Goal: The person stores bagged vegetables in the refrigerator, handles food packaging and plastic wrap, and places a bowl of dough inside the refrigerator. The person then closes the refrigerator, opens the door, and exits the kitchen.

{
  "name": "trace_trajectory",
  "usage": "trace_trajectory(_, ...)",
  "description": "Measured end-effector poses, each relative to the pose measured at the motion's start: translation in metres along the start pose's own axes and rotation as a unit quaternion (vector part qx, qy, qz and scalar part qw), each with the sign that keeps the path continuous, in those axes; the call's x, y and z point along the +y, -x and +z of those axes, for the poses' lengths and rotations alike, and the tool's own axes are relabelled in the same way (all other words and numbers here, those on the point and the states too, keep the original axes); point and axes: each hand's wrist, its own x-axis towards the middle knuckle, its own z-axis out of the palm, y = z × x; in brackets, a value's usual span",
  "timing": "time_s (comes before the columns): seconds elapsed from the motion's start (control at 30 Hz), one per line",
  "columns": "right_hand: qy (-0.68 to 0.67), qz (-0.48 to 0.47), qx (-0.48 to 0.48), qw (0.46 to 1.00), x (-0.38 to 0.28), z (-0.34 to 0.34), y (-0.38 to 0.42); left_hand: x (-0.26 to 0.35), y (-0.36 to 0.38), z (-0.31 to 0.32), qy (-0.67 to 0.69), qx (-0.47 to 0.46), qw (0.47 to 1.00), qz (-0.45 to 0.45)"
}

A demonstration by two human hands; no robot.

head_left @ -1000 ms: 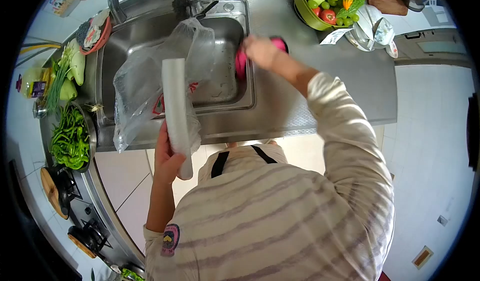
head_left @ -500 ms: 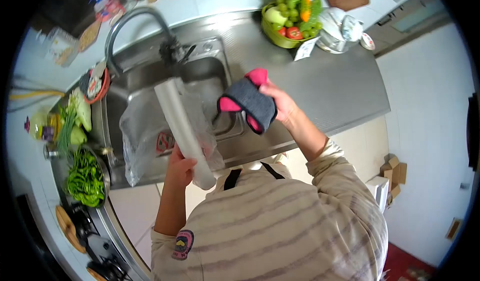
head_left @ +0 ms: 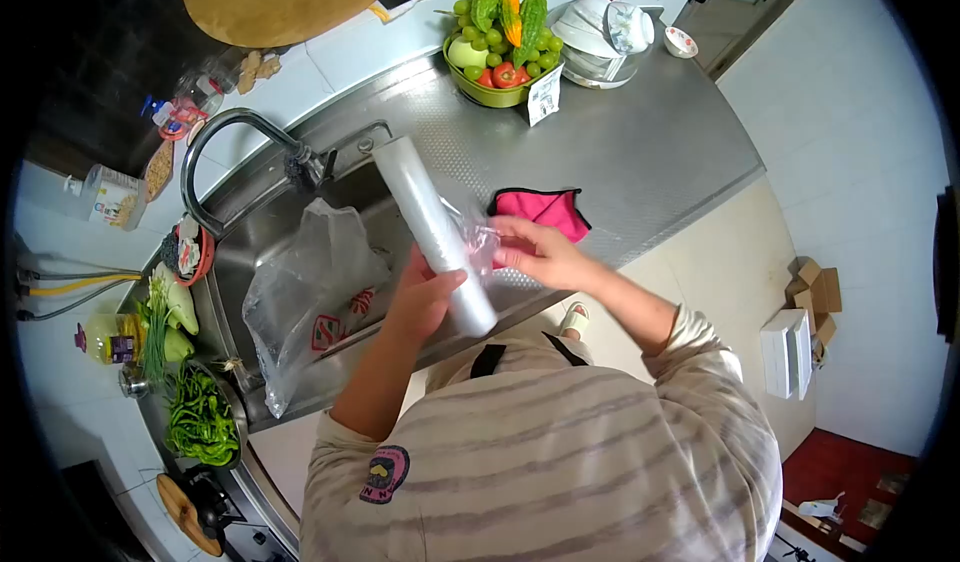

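My left hand (head_left: pixel 425 297) is wrapped around a long roll of clear plastic film (head_left: pixel 425 217), which it holds tilted over the front edge of the sink. At the roll's right side, the fingers of my right hand (head_left: pixel 535 252) are closed on a crinkled loose part of the film (head_left: pixel 480 242). Just beyond my right hand, a pink cloth item with dark edging (head_left: pixel 545 210) lies on the steel counter. A clear plastic bag with red print (head_left: pixel 310 292) lies spread across the sink to the left of the roll.
A curved faucet (head_left: pixel 240 117) rises behind the sink (head_left: pixel 225 262). A green basket of fruit and vegetables (head_left: pixel 490 92) and stacked bowls (head_left: pixel 600 37) stand at the back. Green peppers (head_left: pixel 200 417) fill a pan at left. Cardboard boxes (head_left: pixel 820 297) sit at right.
My right hand has let go of the pink and grey cloth item, which now lies on the counter, and has come to the film. The roll has moved right. The view has shifted.
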Motion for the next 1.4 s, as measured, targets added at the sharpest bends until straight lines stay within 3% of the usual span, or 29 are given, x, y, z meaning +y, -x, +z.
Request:
trace_trajectory(0.03, -0.209, 0.044, 0.065, 0.975, -0.007, 0.015, 0.004, -0.006, -0.007, 0.004, -0.027, 0.014, 0.999, 0.033)
trace_trajectory(0.07, -0.05, -0.026, 0.13, 0.99, -0.014, 0.021, 0.013, -0.011, -0.013, 0.01, -0.055, 0.026, 0.996, 0.067)
trace_trajectory(0.1, 0.203, -0.183, 0.204, 0.94, -0.019, 0.026, 0.016, -0.015, -0.02, 0.017, -0.058, 0.025, 0.996, 0.065)
trace_trajectory(0.17, 0.34, -0.201, 0.174, 0.902, -0.026, 0.035, 0.024, -0.024, -0.031, 0.027, -0.024, 0.068, 0.988, 0.137)
trace_trajectory(0.23, 0.357, -0.178, 0.176, 0.9, -0.007, 0.041, 0.021, -0.033, -0.037, 0.025, 0.001, 0.063, 0.989, 0.134)
trace_trajectory(0.33, 0.12, -0.055, 0.095, 0.987, -0.001, 0.03, 0.017, -0.034, -0.05, 0.019, -0.074, 0.105, 0.982, 0.137)
trace_trajectory(0.37, -0.088, -0.045, 0.018, 0.995, 0.004, 0.029, 0.016, -0.035, -0.059, 0.003, -0.085, 0.101, 0.981, 0.143)
trace_trajectory(0.4, -0.168, -0.009, -0.041, 0.985, 0.017, 0.025, 0.014, -0.017, -0.058, 0.033, 0.023, 0.168, 0.974, 0.152)
trace_trajectory(0.43, -0.247, 0.027, -0.099, 0.964, 0.029, 0.021, 0.012, -0.01, -0.061, 0.029, 0.023, 0.167, 0.974, 0.15)
trace_trajectory(0.47, -0.408, 0.192, -0.148, 0.88, 0.008, 0.007, 0.02, 0.003, -0.064, 0.017, 0.079, 0.131, 0.981, 0.117)
trace_trajectory(0.5, -0.407, 0.191, -0.145, 0.881, 0.012, 0.002, 0.02, 0.012, -0.067, 0.014, 0.134, 0.093, 0.983, 0.084)
trace_trajectory(0.53, -0.532, 0.179, -0.237, 0.793, 0.022, -0.002, 0.02, 0.015, -0.07, 0.018, 0.113, 0.012, 0.985, 0.126)
trace_trajectory(0.57, -0.64, 0.159, -0.324, 0.679, 0.035, -0.005, 0.019, 0.017, -0.075, 0.022, 0.113, 0.009, 0.986, 0.124)
trace_trajectory(0.63, -0.626, 0.138, -0.354, 0.681, 0.055, -0.012, 0.018, 0.02, -0.085, 0.028, 0.167, 0.012, 0.976, 0.139)
trace_trajectory(0.67, -0.439, 0.123, -0.273, 0.847, 0.046, -0.018, 0.016, 0.02, -0.091, 0.031, 0.158, 0.062, 0.975, 0.145)
trace_trajectory(0.7, -0.222, 0.102, -0.174, 0.954, 0.034, -0.025, 0.016, 0.014, -0.098, 0.031, 0.158, 0.061, 0.975, 0.144)
trace_trajectory(0.73, -0.051, 0.035, -0.121, 0.991, 0.019, -0.031, 0.02, 0.004, -0.106, 0.027, 0.117, 0.102, 0.98, 0.122)
trace_trajectory(0.77, 0.016, -0.076, -0.021, 0.997, 0.029, -0.027, 0.02, -0.002, -0.112, 0.026, 0.075, 0.143, 0.982, 0.099)
trace_trajectory(0.8, -0.059, -0.052, -0.021, 0.997, 0.022, -0.026, 0.017, -0.013, -0.114, 0.044, 0.002, 0.183, 0.979, 0.087)
trace_trajectory(0.83, -0.135, -0.026, -0.02, 0.99, 0.016, -0.028, 0.016, -0.032, -0.115, 0.044, -0.017, 0.12, 0.989, 0.081)
trace_trajectory(0.93, -0.062, 0.1, 0.081, 0.99, 0.041, -0.055, 0.022, -0.041, -0.113, 0.051, -0.111, -0.001, 0.987, 0.12)
trace_trajectory(0.97, -0.044, 0.065, 0.148, 0.986, 0.055, -0.07, 0.025, -0.045, -0.118, 0.03, -0.308, 0.114, 0.934, 0.139)
trace_trajectory(1.0, -0.108, 0.105, 0.157, 0.976, 0.071, -0.087, 0.027, -0.051, -0.118, -0.003, -0.399, 0.131, 0.899, 0.12)
trace_trajectory(1.03, -0.071, 0.114, 0.178, 0.975, 0.08, -0.103, 0.03, -0.058, -0.117, -0.029, -0.486, 0.145, 0.856, 0.101)
trace_trajectory(1.07, -0.073, 0.123, 0.173, 0.974, 0.1, -0.114, 0.03, -0.064, -0.112, -0.038, -0.487, 0.149, 0.855, 0.097)
trace_trajectory(1.13, -0.078, 0.136, 0.169, 0.973, 0.114, -0.115, 0.034, -0.075, -0.1, -0.048, -0.643, 0.14, 0.752, 0.026)
trace_trajectory(1.17, -0.135, 0.175, 0.158, 0.962, 0.108, -0.112, 0.035, -0.08, -0.101, -0.049, -0.643, 0.141, 0.752, 0.026)
trace_trajectory(1.23, -0.191, 0.214, 0.143, 0.947, 0.109, -0.11, 0.034, -0.091, -0.105, -0.049, -0.7, 0.167, 0.687, 0.102)
trace_trajectory(1.4, -0.163, 0.185, 0.174, 0.953, 0.129, -0.1, 0.044, -0.087, -0.115, -0.037, -0.699, 0.144, 0.699, 0.034)
